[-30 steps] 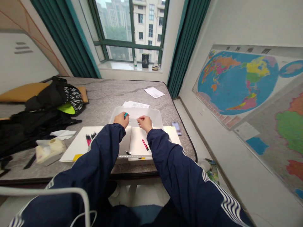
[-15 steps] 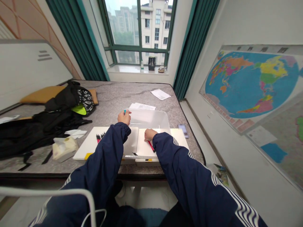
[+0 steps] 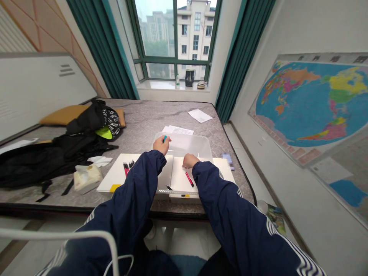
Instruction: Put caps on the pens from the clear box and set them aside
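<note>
My left hand (image 3: 161, 146) is closed around a small blue object (image 3: 165, 138), of which only one end shows. It hovers over the left part of a clear plastic bin (image 3: 198, 142). My right hand (image 3: 189, 161) is curled low inside the bin, over its right half; whatever its fingertips may hold is hidden. Just below that hand lies a red pen (image 3: 189, 179), apart from the fingers. A dark-tipped pen (image 3: 169, 187) rests near the bin's front wall. Several red and black pens (image 3: 125, 168) lie to the left on a white box (image 3: 110, 174), partly behind my left sleeve.
A tissue pack (image 3: 87, 178), a black bag (image 3: 77, 153) and clothing-like items lie on the left of the grey mattress (image 3: 149, 111). Papers (image 3: 178, 130) lie beyond the bin, and a blurred bluish item (image 3: 228, 161) at the right. A white tube (image 3: 71, 232) crosses the lower left.
The whole view has shifted, moving things to the right in the picture. The red pen now shows in full, apart from my right hand. My left hand still holds the blue object.
</note>
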{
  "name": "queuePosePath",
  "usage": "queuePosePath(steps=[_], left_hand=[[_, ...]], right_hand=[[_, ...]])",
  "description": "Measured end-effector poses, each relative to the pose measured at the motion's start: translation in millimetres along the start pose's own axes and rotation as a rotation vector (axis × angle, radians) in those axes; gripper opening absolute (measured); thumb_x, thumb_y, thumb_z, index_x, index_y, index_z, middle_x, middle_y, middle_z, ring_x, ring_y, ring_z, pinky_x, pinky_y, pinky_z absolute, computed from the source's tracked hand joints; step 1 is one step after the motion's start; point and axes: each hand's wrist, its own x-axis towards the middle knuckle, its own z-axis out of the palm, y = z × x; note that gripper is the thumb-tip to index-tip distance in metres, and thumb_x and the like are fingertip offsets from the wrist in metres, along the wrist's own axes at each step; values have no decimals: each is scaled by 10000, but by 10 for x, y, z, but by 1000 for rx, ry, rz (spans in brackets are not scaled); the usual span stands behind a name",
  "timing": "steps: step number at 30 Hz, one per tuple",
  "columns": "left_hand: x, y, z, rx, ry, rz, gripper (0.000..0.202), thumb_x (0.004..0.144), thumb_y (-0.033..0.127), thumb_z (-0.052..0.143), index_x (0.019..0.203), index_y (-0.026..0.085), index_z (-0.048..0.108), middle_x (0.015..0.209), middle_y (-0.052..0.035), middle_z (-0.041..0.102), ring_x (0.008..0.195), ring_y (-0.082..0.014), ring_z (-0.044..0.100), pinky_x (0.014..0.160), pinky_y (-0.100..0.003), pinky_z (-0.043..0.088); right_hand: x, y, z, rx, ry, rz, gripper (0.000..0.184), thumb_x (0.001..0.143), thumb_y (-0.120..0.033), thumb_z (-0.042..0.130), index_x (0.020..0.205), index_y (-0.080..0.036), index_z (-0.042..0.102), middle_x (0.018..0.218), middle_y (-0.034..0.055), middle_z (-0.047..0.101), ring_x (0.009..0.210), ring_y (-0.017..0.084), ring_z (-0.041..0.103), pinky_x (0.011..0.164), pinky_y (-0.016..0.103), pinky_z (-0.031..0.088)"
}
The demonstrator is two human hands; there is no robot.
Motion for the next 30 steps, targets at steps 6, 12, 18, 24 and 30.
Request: queuePosePath(steps=[6,12,18,24,30], left_hand=[[-274,-40,63,446,-204,133,353,863,431,409,930,217,682,852,-103,698,816,-238,641,715,-314,447],[-507,-103,145,652,-469,153,350,835,390,450,970,182,697,976,-156,702,898,-271,655,758,-347,481],[-703,-25,193,726,-669,296,267,724,390,600,857,182,705,921,-144,705,877,-289,660,728,-353,497],[-999,20,330,576,-794,589,295,750,399,603,1004,269,676,921,-91,710,873,-261,664,741,-339,496],[-1227,88,426,498,-909,718,478,815,339,528,1290,385,543,1031,-63,713,933,-264,665,769,-348,492]], right_hand=[[-289,-104,-19,-93,-79,-89,186,563,-231,831,682,-155,709,746,117,711,765,223,678,642,263,466],[-428,-104,-215,7,-144,-221,114,642,-237,783,653,-182,684,657,33,695,655,140,641,585,209,416],[-328,29,-373,206,252,-192,108,717,-267,710,761,-181,662,759,26,687,719,132,606,691,231,417],[-444,-55,-549,1119,497,-272,292,712,-420,684,817,-170,575,748,30,651,716,136,609,706,262,459],[-572,-52,-562,1616,319,-94,346,656,-409,742,841,-208,530,790,-3,641,647,87,564,705,252,483]])
